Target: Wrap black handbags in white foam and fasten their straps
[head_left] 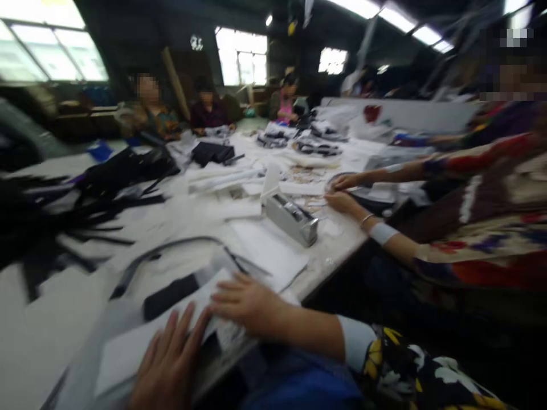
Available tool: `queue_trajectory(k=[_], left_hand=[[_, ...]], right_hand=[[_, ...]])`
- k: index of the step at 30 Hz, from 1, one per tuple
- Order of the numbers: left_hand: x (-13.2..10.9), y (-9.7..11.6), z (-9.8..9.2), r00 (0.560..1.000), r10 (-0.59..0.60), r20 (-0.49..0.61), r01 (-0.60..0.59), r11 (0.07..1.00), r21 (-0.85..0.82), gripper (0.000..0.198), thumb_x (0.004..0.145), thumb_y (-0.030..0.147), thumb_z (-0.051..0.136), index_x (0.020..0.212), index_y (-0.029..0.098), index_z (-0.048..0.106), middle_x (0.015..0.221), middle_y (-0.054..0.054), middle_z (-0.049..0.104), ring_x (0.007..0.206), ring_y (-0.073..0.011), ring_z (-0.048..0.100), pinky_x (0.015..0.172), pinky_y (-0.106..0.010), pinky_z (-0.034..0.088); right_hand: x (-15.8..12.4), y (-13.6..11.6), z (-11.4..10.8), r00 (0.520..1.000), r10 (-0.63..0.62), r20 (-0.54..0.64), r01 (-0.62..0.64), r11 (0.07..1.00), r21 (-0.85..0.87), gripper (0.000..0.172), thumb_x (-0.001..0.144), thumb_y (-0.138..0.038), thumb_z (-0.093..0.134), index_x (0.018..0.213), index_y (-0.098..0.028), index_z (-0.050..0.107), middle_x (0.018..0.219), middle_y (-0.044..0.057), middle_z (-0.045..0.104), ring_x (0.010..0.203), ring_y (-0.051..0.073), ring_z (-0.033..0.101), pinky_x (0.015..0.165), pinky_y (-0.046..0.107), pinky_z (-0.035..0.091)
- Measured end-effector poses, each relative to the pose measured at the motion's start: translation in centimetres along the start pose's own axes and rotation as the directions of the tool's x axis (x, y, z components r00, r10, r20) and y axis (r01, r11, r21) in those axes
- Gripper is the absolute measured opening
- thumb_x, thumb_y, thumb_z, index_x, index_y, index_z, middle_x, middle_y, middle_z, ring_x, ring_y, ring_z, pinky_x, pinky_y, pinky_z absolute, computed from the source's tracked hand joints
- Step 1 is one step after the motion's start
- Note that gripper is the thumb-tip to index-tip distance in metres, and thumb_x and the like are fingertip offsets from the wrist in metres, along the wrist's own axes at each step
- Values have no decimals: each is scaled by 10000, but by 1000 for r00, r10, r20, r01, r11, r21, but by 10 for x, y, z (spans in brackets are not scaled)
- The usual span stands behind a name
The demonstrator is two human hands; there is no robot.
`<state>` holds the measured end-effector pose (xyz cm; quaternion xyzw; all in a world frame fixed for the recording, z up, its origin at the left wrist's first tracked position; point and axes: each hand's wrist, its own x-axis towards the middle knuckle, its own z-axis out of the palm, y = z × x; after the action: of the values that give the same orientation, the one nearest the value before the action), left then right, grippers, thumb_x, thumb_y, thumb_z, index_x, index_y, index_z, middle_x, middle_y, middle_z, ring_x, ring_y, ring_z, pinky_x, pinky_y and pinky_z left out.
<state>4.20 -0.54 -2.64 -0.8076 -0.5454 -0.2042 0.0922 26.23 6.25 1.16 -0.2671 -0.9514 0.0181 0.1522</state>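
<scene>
My left hand (171, 361) lies flat, fingers stretched, on a white sheet (128, 353) at the near edge of the long work table (333, 250). My right hand (245, 302) rests just right of it, fingers out flat, pressing on the same pile of white sheets. A black flat piece (171, 296) lies just beyond my fingers. A thin dark strap (171, 247) curves across the table behind it. The picture is blurred by motion.
A grey tape dispenser (293, 219) stands mid-table. A co-worker at the right has both hands (344, 193) on the table by a dark round thing. Black straps and pieces (85, 199) pile at the left. Other people sit at the far end.
</scene>
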Motion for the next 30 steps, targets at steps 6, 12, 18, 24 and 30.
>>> queue_trajectory(k=[6, 12, 18, 24, 30], left_hand=[[3, 2, 0, 995, -5, 99, -13, 984, 180, 501, 982, 132, 430, 1475, 225, 442, 1530, -97, 441, 1411, -327, 400, 1137, -526, 367], [7, 3, -5, 996, -12, 94, 6, 998, 56, 581, 970, 123, 477, 1525, 231, 342, 1537, -94, 435, 1430, -312, 371, 1142, -482, 389], [4, 2, -1, 999, 16, 29, -18, 998, 57, 588, 962, 178, 538, 1507, 314, 365, 1559, -1, 387, 1434, -330, 356, 1093, -502, 462], [4, 2, 0, 1000, 19, 9, -19, 999, 39, 595, 929, 222, 612, 1482, 302, 410, 1525, 27, 439, 1417, -346, 376, 1069, -516, 492], [4, 2, 2, 1000, 29, -11, -29, 998, 62, 560, 940, 176, 584, 1468, 290, 436, 1515, 3, 461, 1397, -350, 409, 1045, -525, 510]], right_hand=[[-14, -6, 19, 995, 70, -68, -67, 997, 43, 586, 954, -102, 427, 1526, -191, 337, 1554, 47, 409, 1496, 248, 212, 1236, 552, 145], [-22, -19, 24, 985, 51, -166, -55, 998, -19, 618, 988, -141, 441, 1562, -191, 218, 1526, 40, 444, 1484, 240, 253, 1237, 591, 47], [-29, -39, 20, 968, 70, -243, -80, 996, -32, 459, 996, -147, 439, 1453, -104, 442, 1441, 113, 537, 1400, 251, 424, 1239, 557, 41], [8, -21, -33, 972, -16, -234, 48, 990, 134, 289, 967, -339, 565, 1161, -166, 691, 1130, 64, 747, 1084, 204, 684, 1188, 448, 320], [91, 35, -4, 984, -37, 176, 46, 998, -45, 510, 999, -370, 481, 1402, -61, 512, 1464, 176, 502, 1405, 312, 408, 1160, 523, 316]])
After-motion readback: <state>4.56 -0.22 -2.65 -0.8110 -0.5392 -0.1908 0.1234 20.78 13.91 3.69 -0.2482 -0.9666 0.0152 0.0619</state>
